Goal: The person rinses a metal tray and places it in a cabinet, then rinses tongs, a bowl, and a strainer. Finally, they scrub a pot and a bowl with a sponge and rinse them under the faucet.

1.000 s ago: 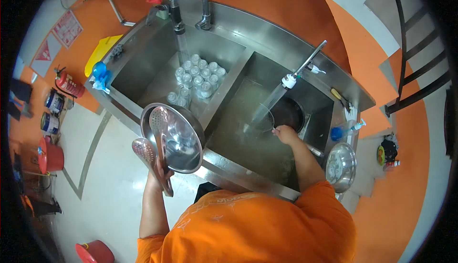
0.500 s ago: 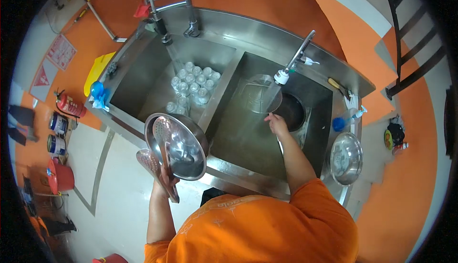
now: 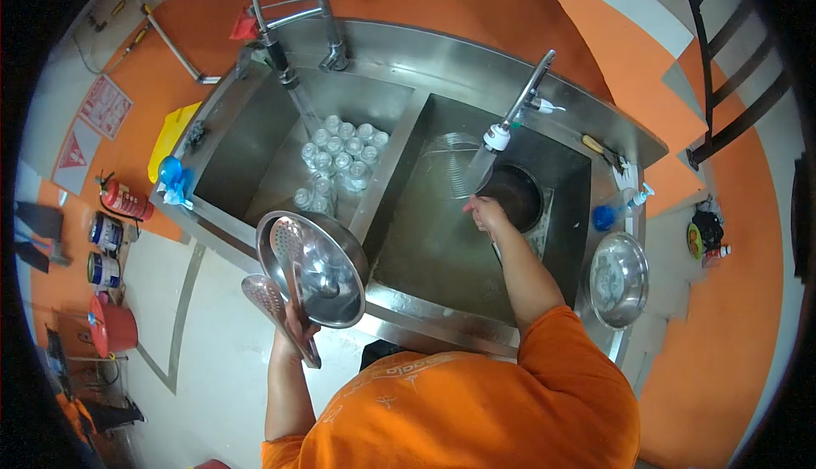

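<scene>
My left hand (image 3: 299,326) is closed around a pair of metal serving tongs (image 3: 267,295) with perforated heads, and also supports a tilted stainless steel bowl (image 3: 344,286). One tong head lies across the bowl's inside. My right hand (image 3: 487,216) is closed on a thin handle over the right sink basin (image 3: 408,256). The handle seems to belong to a round wire skimmer (image 3: 455,163), its head blurred in the murky water. Beside that hand, water runs from the white-tipped faucet (image 3: 497,136). A dark round pan (image 3: 514,197) sits in the same basin.
Several upturned glasses (image 3: 342,161) stand in the left basin under a running spray hose (image 3: 287,78). On the right ledge are a steel bowl (image 3: 619,282), a pump bottle (image 3: 641,195) and a brush-like tool with a wooden handle (image 3: 592,142). A blue item (image 3: 172,173) lies at left.
The wire skimmer's head has dropped lower into the water, and my right hand has shifted slightly left. The bowl and tongs in my left hand have barely moved.
</scene>
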`<state>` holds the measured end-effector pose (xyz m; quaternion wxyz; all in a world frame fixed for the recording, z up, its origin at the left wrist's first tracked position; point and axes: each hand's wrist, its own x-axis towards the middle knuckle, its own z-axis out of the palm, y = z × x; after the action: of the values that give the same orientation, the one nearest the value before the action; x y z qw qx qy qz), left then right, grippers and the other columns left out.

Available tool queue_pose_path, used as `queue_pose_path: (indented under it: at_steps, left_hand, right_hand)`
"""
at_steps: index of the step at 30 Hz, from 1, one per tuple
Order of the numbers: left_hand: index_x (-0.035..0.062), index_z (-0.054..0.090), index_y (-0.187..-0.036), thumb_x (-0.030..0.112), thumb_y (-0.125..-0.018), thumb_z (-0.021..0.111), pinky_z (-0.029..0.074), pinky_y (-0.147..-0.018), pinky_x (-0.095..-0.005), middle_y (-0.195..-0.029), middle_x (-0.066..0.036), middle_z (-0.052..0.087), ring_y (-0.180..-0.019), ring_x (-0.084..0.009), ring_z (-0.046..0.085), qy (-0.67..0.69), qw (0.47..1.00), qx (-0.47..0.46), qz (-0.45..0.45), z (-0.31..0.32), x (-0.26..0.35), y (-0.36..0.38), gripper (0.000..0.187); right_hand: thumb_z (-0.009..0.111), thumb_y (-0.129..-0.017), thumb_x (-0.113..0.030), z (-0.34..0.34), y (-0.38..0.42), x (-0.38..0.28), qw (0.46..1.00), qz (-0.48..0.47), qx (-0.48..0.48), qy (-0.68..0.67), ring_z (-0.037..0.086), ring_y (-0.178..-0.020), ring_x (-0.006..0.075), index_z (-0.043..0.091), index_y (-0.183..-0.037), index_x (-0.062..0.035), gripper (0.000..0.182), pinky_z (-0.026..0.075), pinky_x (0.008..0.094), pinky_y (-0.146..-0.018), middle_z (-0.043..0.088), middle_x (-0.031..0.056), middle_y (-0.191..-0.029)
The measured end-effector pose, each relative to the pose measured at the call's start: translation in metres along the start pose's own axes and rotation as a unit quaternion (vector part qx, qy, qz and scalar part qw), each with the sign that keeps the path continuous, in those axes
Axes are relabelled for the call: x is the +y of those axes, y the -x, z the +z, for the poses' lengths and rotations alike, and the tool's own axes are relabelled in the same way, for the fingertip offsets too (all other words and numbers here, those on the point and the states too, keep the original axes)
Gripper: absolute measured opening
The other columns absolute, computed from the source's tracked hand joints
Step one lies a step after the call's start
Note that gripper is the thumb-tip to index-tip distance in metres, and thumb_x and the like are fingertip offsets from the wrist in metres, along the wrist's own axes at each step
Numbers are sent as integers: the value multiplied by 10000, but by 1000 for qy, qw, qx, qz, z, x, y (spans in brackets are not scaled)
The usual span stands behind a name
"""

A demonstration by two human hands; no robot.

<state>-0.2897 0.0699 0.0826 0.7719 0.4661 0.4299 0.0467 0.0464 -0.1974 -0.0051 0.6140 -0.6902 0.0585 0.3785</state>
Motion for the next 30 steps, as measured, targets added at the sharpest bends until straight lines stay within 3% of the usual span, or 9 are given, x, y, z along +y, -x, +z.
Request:
queue_pose_path:
  at_steps: [10, 13, 16, 19, 22, 25, 30]
  left_hand:
    - [98, 522, -897, 425, -859, 386, 204, -332, -198, -575, 14, 441, -378, -75, 314, 15, 999, 32, -15, 2, -2, -7, 356]
    - [96, 519, -936, 421, -865, 379, 205, -332, -195, -592, 13, 447, -381, -76, 316, 1, 1000, 31, -4, 1, -4, -13, 361]
    - [122, 524, -915, 417, -853, 408, 282, -386, -163, -646, 37, 420, -504, -62, 391, -13, 1000, -18, -8, 1, 4, -8, 323]
    - [126, 526, -906, 415, -852, 409, 279, -387, -163, -640, 37, 424, -500, -61, 390, 1, 999, -51, -10, -2, 5, -10, 316]
    - [127, 526, -904, 413, -852, 407, 272, -387, -164, -664, 33, 433, -504, -61, 387, 3, 1000, -11, -7, -1, 0, -14, 314]
    - [106, 524, -904, 415, -858, 396, 225, -349, -202, -596, 23, 458, -409, -81, 346, 8, 1000, 12, -3, 1, -2, -18, 338]
    - [131, 518, -884, 444, -839, 427, 237, -360, -176, -642, 33, 424, -468, -59, 356, 6, 999, -33, -12, -1, 3, -16, 329]
  right_hand:
    - [404, -880, -327, -19, 12, 1, 995, -35, -41, 81, 254, -345, 72, 522, -736, -21, 359, 188, 241, -335, 297, -50, -454]
    - [421, -876, -323, -29, 30, 16, 997, -8, -68, 44, 262, -341, 69, 522, -719, -20, 356, 192, 238, -334, 301, -51, -450]
    - [438, -871, -305, -46, 58, 19, 998, 4, -55, 27, 228, -372, 52, 512, -705, -21, 338, 170, 227, -358, 276, -59, -468]
    - [443, -870, -291, -59, 79, 19, 1000, -14, -24, 11, 222, -389, 46, 505, -695, -23, 326, 164, 220, -370, 267, -59, -475]
    - [437, -873, -278, -69, 89, 19, 1000, -28, 5, -8, 225, -389, 47, 501, -690, -24, 320, 167, 218, -370, 269, -55, -476]
    - [434, -876, -269, -74, 91, 21, 999, -37, 6, -14, 226, -386, 47, 496, -685, -27, 314, 169, 217, -368, 268, -54, -471]
    - [438, -874, -289, -62, 86, 25, 995, -36, 8, -97, 227, -371, 52, 496, -710, -40, 303, 174, 220, -362, 263, -53, -456]
